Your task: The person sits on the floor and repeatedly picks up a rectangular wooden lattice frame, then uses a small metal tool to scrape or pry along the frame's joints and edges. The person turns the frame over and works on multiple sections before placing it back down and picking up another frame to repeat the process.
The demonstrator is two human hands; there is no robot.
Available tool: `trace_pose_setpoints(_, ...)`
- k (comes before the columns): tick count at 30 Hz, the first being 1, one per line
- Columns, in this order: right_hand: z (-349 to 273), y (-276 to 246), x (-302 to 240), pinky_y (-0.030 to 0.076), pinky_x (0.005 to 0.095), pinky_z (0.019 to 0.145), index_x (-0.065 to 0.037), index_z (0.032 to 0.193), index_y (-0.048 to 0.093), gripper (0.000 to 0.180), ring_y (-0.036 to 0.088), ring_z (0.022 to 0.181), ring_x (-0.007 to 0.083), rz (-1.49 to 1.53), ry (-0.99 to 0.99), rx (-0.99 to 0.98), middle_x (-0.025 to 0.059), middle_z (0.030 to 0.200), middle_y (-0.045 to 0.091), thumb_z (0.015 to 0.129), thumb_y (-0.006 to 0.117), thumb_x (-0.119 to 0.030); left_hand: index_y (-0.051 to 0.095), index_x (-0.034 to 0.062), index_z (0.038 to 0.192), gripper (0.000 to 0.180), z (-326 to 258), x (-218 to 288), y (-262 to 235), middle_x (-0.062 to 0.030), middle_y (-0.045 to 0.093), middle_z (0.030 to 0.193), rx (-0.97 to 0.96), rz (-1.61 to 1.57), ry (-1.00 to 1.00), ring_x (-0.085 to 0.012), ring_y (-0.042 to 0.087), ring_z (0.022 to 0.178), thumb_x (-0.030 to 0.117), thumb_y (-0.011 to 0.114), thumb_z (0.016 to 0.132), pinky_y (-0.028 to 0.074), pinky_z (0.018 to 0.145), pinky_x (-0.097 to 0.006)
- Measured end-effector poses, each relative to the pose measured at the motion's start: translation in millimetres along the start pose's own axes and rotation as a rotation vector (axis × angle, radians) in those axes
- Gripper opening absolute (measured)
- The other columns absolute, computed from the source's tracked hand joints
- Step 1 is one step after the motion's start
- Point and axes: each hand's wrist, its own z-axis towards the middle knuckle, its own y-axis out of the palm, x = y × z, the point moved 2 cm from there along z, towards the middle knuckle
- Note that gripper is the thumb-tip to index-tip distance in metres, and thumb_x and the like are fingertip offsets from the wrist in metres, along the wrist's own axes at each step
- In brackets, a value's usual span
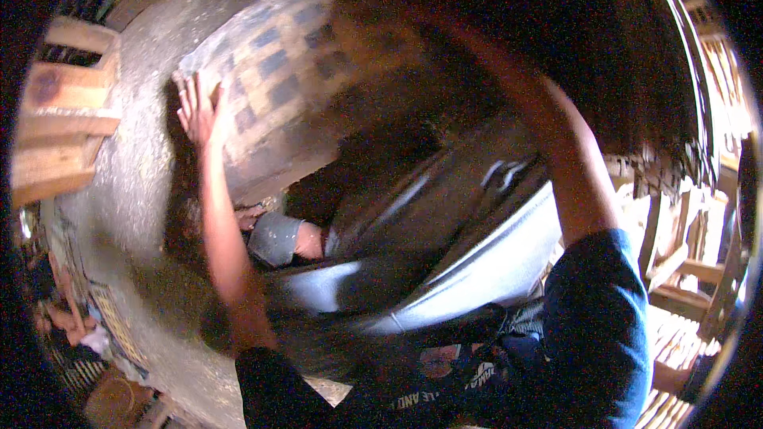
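Lower centre: a grey metal basin (477,270), blurred, tilted under the raised arms. Left hand (199,111), upper left, lies flat with fingers spread against the edge of a large woven checkered tray (278,71) held upright above the basin. The right arm runs up at right, but the right hand is lost in dark blur; its grip cannot be told. Risk: with only a flat palm visibly steadying it, the tray may slip toward the concrete floor (135,191), possibly spilling contents.
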Motion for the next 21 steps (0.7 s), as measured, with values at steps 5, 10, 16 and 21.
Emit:
trace_pose_setpoints(5, 7, 15, -12, 0.038, 0.0506, 0.106, -0.006, 0.131, 0.056, 0.060, 0.050, 0.123, 0.0416, 0.020, 0.005, -0.010, 0.0215, 0.126, 0.056, 0.090, 0.061, -0.050, 0.024, 0.0276, 0.160, 0.075, -14, -20, 5, -0.0054, 0.020, 0.167, -0.013, 0.026, 0.016, -0.0293, 0.018, 0.153, 0.067, 0.039, 0.097, 0.014, 0.121, -0.055)
trace_pose_setpoints(10, 14, 10, -13, 0.040, 0.0502, 0.104, -0.006, 0.129, 0.058, 0.059, 0.052, 0.120, 0.0415, 0.031, 0.043, 0.007, 0.0212, 0.121, 0.058, 0.088, 0.064, -0.048, 0.024, 0.0285, 0.160, 0.073, -14, -28, 1, -0.0030, 0.020, 0.167, 0.013, 0.024, 0.065, -0.0285, 0.019, 0.153, 0.065, 0.040, 0.098, 0.015, 0.121, -0.054)
trace_pose_setpoints(16, 26, 17, -14, 0.043, 0.0497, 0.101, -0.006, 0.126, 0.059, 0.057, 0.055, 0.116, 0.0414, 0.066, 0.101, 0.003, 0.0210, 0.116, 0.061, 0.087, 0.068, -0.046, 0.029, 0.0253, 0.158, 0.075, -11, -50, 1, -0.0092, 0.024, 0.165, -0.063, 0.143, -0.037, -0.0331, 0.026, 0.150, 0.068, 0.035, 0.097, 0.024, 0.117, -0.056)
trace_pose_setpoints(21, 35, 7, 0, 0.046, 0.0493, 0.099, -0.006, 0.124, 0.060, 0.055, 0.057, 0.112, 0.0413, 0.081, 0.150, -0.009, 0.0208, 0.112, 0.063, 0.085, 0.070, -0.044, 0.027, 0.0265, 0.159, 0.077, -3, -64, 5, -0.0098, 0.022, 0.166, -0.082, 0.177, 0.058, -0.0343, 0.023, 0.151, 0.072, 0.033, 0.096, 0.017, 0.117, -0.062)
